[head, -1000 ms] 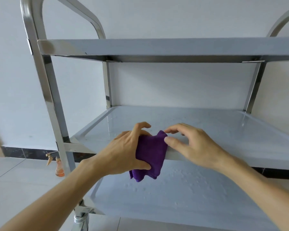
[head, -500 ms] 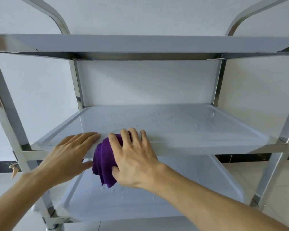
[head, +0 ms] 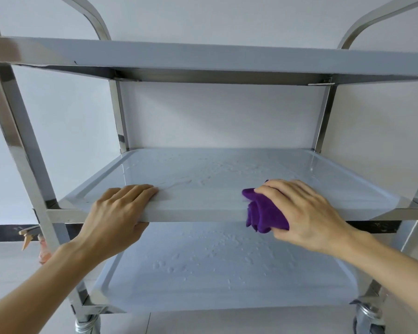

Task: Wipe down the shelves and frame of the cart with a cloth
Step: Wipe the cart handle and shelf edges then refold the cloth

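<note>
The right hand (head: 307, 210) grasps a crumpled purple cloth (head: 263, 213) on the glossy wet middle shelf (head: 203, 179); the left hand (head: 116, 213) clasps its front edge.

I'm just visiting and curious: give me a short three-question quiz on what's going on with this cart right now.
1. True or false: the right hand holds the purple cloth.
2. Which shelf's front edge does the left hand grip? A top shelf, B middle shelf, C bottom shelf
3. Fill in: the bottle behind the cart's left post is a ____ bottle.

Key: 1 true. 2 B. 3 spray.
</note>
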The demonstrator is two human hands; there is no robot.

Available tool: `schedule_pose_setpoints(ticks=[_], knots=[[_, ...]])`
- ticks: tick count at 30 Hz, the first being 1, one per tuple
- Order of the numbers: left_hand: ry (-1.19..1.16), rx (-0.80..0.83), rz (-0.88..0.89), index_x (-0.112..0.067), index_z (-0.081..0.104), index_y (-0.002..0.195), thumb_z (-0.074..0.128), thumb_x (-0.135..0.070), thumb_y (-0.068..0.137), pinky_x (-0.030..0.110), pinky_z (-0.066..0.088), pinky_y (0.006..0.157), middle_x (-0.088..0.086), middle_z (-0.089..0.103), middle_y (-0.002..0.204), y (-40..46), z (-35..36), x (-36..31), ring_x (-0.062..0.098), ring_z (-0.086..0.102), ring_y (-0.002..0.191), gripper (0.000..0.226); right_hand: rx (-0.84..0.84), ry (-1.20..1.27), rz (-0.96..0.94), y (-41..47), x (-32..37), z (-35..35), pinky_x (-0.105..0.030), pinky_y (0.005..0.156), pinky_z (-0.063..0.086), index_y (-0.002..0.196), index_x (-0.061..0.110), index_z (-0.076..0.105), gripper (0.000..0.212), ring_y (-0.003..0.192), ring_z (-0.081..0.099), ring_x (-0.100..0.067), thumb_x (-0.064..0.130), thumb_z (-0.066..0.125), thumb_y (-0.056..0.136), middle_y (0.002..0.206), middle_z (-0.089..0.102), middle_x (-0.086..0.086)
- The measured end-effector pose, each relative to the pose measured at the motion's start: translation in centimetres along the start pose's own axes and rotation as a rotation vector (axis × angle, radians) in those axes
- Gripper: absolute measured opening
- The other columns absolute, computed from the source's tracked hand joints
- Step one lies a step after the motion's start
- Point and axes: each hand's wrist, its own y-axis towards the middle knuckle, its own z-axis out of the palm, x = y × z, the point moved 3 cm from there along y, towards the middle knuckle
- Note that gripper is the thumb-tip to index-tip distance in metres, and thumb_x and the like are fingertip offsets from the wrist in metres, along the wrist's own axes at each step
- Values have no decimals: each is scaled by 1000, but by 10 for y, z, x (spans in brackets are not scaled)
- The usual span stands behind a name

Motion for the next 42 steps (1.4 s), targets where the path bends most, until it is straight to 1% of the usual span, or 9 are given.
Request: schedule_pose_setpoints(ticks=[7,13,19,24,29,33,36,38,42], knots=[[-33,4,-38,-11,69,116,82,-8,63,43,54,82,2,70,116,-1,-2,-4,28,69,101,56,-101,11,56,40,65,16,-46,91,51,121,9,61,73,100,60,-36,38,79,56,109,63,-12],[22,4,-17,-9,70,114,83,-8,61,43,56,77,3,72,112,1,-4,-6,29,71,97,54,-27,23,-54,85,126,29,-50,109,32,137,15,44,74,115,51,-32,33,74,71,123,54,-10],[33,112,-10,-12,66,119,88,-17,60,44,56,73,0,70,115,5,-8,-4,28,70,99,63,-57,-28,-87,15,21,8,-55,108,37,136,16,53,82,118,59,-22,31,83,61,128,59,-3],[-35,201,82,-23,40,148,81,-49,71,47,43,100,0,50,143,28,-10,-40,28,51,128,91,79,-68,155,-65,-88,-14,-51,110,37,140,22,41,93,121,57,-24,37,89,61,136,53,-1],[-148,256,174,-27,19,154,55,-61,87,36,25,114,-9,26,157,47,2,-111,15,27,143,83,-64,-20,204,-62,-78,-8,-45,100,44,127,10,55,79,110,58,-32,30,88,59,121,59,-8],[-84,242,200,-20,30,152,54,-57,90,41,31,114,-2,35,155,55,3,-128,21,36,140,76,-153,22,41,-17,-20,3,-47,98,45,123,6,61,70,104,58,-34,35,80,62,114,62,-12],[-99,199,262,-16,51,140,46,-50,92,43,51,95,1,57,138,55,-4,-128,24,59,121,59,-158,46,-28,7,12,10,-49,99,42,126,8,59,69,105,58,-34,30,77,63,114,61,-11],[-88,215,296,-15,54,138,35,-47,93,40,55,87,0,61,134,56,-5,-128,23,63,115,58,-131,21,-43,5,6,11,-51,105,37,131,13,55,71,111,57,-28,32,77,65,118,60,-6],[-77,233,262,-14,53,140,30,-48,95,41,54,91,-1,58,138,54,-5,-129,23,61,120,60,-111,-2,-25,-31,-47,2,-56,109,35,134,17,54,78,118,57,-22,31,83,63,125,59,-2]])
